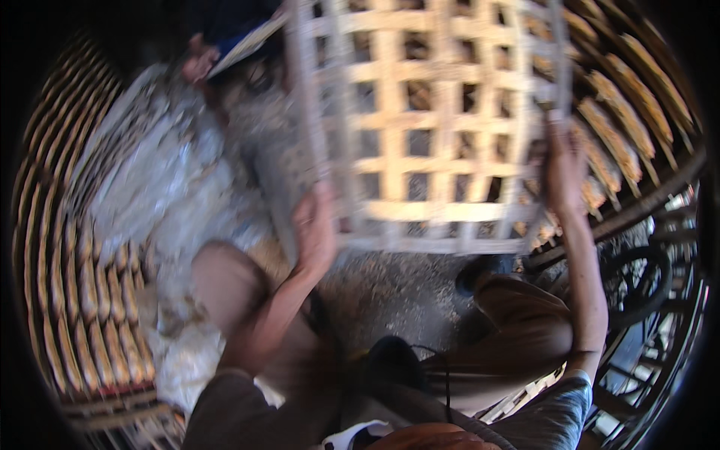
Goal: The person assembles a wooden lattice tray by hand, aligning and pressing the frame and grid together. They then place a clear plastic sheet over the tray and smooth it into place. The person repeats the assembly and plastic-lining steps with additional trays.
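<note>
A pale lattice rack (442,139) of woven flat strips, probably bamboo, hangs tilted in front of me, blurred by motion. Its left side rail is gripped by my left hand (315,225) near the lower corner. My right hand (564,169) is closed around the opposite rail, a little higher up. Through the square gaps, darker shapes show behind the strips. I cannot tell whether anything lies on the rack's far face.
Slatted racks with rows of orange-brown pieces stand at left (112,352) and upper right (615,112). Crumpled clear plastic sheeting (172,180) lies beside the left ones. Another person's hand (201,60) is at a flat board. A black wheel (637,289) stands at right.
</note>
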A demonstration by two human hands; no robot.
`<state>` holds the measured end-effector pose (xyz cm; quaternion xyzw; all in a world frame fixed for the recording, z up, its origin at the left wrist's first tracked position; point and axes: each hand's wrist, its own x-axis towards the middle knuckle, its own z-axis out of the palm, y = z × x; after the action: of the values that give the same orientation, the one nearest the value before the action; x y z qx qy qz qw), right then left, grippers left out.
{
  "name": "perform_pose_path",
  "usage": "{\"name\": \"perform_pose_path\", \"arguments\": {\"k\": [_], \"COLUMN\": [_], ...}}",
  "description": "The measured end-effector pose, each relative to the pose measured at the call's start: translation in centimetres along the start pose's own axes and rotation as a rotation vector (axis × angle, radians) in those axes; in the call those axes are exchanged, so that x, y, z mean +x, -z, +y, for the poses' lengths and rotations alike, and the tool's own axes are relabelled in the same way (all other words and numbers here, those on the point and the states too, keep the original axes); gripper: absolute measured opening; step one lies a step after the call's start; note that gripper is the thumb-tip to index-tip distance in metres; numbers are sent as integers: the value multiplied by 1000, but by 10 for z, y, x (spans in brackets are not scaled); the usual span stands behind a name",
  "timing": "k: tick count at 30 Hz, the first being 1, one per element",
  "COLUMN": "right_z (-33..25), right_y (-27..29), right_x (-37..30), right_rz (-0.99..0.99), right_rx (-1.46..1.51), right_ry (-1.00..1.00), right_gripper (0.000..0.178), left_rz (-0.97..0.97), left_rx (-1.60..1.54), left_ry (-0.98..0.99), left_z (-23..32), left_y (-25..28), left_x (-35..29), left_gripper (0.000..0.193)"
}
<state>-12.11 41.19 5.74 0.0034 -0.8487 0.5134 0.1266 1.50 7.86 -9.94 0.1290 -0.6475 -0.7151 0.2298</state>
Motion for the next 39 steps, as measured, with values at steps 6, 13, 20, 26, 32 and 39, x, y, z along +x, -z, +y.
{"name": "perform_pose_path", "arguments": {"k": [6, 13, 20, 26, 32, 39], "right_z": [-3, 24, 83, 113, 137, 176], "right_y": [44, 21, 2, -35, -126, -295], "right_x": [2, 4, 41, 57, 66, 83], "right_rz": [243, 160, -77, -336, -486, -637], "right_rx": [-131, -310, -491, -528, -355, -191], "right_ry": [283, 337, 153, -38, -172, -99], "right_gripper": [36, 38, 48, 67, 78, 65], "left_rz": [-887, -109, -214, -150, -527, -440], "left_rx": [974, 578, 188, 1372, 1461, 1098], "left_ry": [51, -284, 120, -520, -41, 401], "left_z": [34, 105, -112, -241, -280, -259], "left_y": [17, 132, 260, 160, 172, 234], "left_x": [11, 35, 55, 10, -70, -98], "left_gripper": [51, 41, 47, 51, 53, 55]}}
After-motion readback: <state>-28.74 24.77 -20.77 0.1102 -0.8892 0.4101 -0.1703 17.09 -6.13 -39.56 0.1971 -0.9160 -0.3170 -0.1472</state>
